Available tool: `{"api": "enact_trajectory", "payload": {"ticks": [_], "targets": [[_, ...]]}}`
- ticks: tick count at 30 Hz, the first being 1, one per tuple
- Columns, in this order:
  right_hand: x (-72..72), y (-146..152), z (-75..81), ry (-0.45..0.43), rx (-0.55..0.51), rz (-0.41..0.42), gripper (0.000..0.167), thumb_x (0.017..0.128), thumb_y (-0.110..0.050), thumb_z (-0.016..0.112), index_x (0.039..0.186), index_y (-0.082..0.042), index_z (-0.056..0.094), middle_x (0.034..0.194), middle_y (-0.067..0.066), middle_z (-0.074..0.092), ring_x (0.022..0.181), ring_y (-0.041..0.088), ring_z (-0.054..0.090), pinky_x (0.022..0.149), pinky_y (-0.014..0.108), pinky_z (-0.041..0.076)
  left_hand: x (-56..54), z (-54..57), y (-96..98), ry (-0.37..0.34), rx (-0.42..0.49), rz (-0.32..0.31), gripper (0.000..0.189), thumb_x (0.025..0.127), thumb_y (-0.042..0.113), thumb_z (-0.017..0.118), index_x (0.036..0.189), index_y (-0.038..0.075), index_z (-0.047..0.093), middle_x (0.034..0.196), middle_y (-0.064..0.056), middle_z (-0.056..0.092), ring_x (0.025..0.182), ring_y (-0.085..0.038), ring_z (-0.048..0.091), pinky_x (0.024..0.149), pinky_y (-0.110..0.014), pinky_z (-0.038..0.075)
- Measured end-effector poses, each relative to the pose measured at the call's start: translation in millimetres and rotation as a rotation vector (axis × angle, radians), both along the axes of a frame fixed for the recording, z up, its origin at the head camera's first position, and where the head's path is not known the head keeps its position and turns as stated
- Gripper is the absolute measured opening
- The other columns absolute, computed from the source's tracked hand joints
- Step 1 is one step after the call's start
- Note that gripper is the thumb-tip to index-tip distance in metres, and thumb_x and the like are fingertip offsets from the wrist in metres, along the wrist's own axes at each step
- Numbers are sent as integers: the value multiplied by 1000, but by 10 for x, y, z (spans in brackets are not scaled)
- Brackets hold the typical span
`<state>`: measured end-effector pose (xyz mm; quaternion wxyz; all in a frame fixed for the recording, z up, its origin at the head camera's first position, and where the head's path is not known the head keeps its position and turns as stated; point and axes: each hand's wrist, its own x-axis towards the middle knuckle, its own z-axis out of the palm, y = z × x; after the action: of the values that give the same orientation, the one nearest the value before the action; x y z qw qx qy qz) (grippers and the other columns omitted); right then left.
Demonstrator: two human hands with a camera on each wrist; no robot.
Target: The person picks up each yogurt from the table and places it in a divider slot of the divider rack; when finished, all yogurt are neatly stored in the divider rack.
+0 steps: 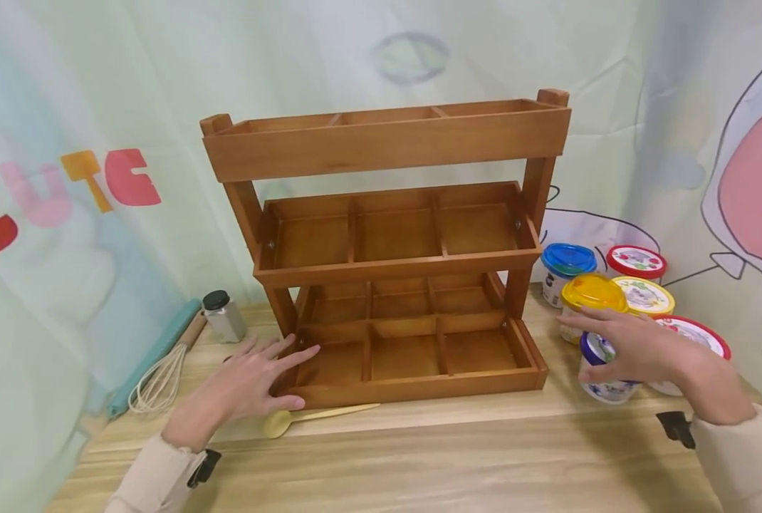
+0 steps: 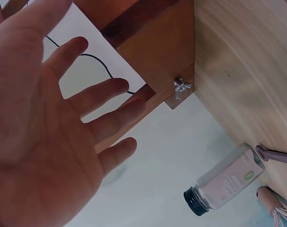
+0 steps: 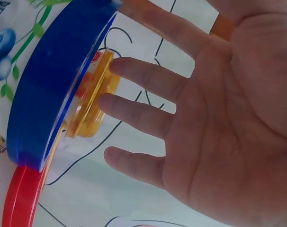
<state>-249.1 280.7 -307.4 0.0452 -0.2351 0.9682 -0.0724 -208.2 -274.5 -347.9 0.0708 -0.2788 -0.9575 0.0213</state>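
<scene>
My left hand (image 1: 246,377) hovers with spread fingers at the lower left corner of a brown wooden three-tier rack (image 1: 387,153), holding nothing. Just below that hand, a pale yellow spoon (image 1: 278,423) lies along the rack's front edge. On the other side, my right hand (image 1: 646,349) reaches over a tub with a dark blue lid (image 1: 612,388), its fingers extended and grasping nothing. The right wrist view shows the bare palm beside the blue lid (image 3: 63,80). Close to those fingers is a tub with a yellow lid (image 1: 592,291).
Left of the rack stand a black-capped glass jar (image 1: 227,320), a whisk (image 1: 159,377) and a teal rolling pin (image 1: 153,356). More tubs, with a light blue lid (image 1: 568,258) and red lids (image 1: 637,261), cluster at the right. A printed curtain (image 1: 355,57) hangs behind.
</scene>
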Motion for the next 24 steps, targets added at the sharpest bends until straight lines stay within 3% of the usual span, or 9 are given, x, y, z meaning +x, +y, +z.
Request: {"api": "enact_trajectory", "payload": {"ticks": [6, 14, 19, 21, 23, 24], "targets": [[-40, 98, 26, -23, -32, 27, 89, 77, -47, 84, 149, -9, 47, 142, 24, 51, 117, 40, 54, 91, 62, 47, -39, -12, -50, -2, -9, -9, 78, 87, 56, 70, 152, 20, 46, 142, -28, 51, 126, -47, 51, 105, -69, 30], [-9, 250, -42, -57, -51, 9, 88, 78, -44, 85, 144, 1, 49, 140, 29, 51, 118, 43, 55, 92, 62, 46, -64, -28, -22, -42, -17, -15, 66, 87, 50, 72, 140, 13, 60, 137, -31, 53, 117, -47, 59, 100, -66, 38], [1, 324, -39, -51, -45, 8, 80, 76, -41, 86, 136, 2, 56, 135, 29, 54, 111, 39, 58, 89, 60, 49, -64, -25, -18, -81, 2, 34, 61, 85, 50, 74, 133, 14, 65, 130, -29, 59, 112, -47, 61, 97, -62, 44], [-12, 318, -23, -53, -37, 7, 76, 75, -39, 87, 134, 1, 58, 133, 29, 54, 109, 38, 59, 87, 59, 50, -67, -23, -59, -118, 24, 48, 62, 84, 50, 75, 132, 12, 66, 105, -17, 71, 93, -32, 69, 89, -55, 51], [-30, 304, 0, -62, -27, 0, 75, 75, -38, 87, 133, 0, 59, 133, 31, 53, 109, 40, 57, 86, 59, 50, -71, -19, -103, -151, 49, 47, 61, 85, 50, 74, 131, 10, 65, 80, -3, 68, 72, -16, 65, 81, -48, 54], [-41, 296, 8, -68, -24, -4, 75, 76, -37, 87, 134, 0, 58, 134, 32, 52, 110, 41, 56, 86, 60, 50, -74, -19, -124, -162, 64, 48, 61, 85, 50, 74, 130, 10, 66, 74, 2, 65, 66, -10, 61, 77, -45, 55]]}}
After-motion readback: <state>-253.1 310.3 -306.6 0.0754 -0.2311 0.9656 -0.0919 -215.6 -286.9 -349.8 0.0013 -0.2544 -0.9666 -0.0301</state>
